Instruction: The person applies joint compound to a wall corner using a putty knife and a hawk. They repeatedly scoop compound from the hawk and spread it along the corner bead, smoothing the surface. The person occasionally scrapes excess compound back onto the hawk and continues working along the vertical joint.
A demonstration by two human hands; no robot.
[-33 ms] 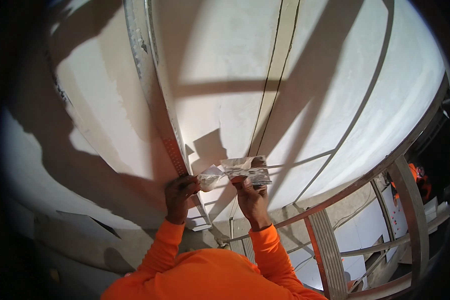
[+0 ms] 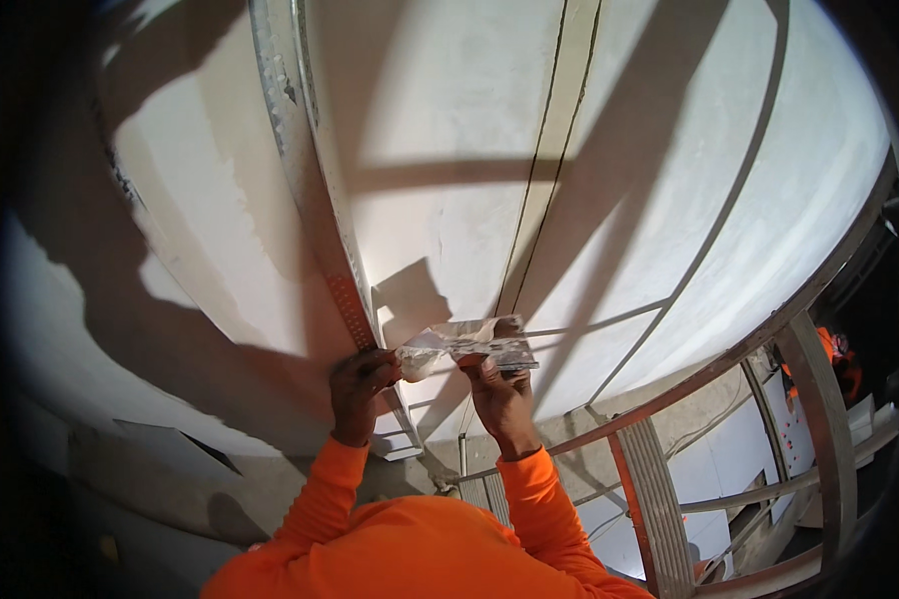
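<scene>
My left hand (image 2: 358, 394) is closed around the handle of a putty knife (image 2: 418, 361), its blade pointing right and smeared with pale compound. My right hand (image 2: 506, 407) grips from below a flat metal plate (image 2: 512, 354), streaked with the same compound; its thumb shows at the near edge. In this view the knife blade meets or overlaps the plate's left end; whether they touch I cannot tell. Just beyond my left hand, a perforated metal corner bead (image 2: 348, 309) runs up the wall edge.
A pale wall (image 2: 440, 110) with a dark-edged vertical strip (image 2: 539, 180) stands ahead, crossed by shadows. A metal railing (image 2: 659, 499) curves around the right side. Below it lie white boards (image 2: 714, 459), and a person in orange (image 2: 837, 364) is at far right.
My right hand has shifted slightly left with the plate, bringing its left end over or against the knife blade. My left hand has barely moved.
</scene>
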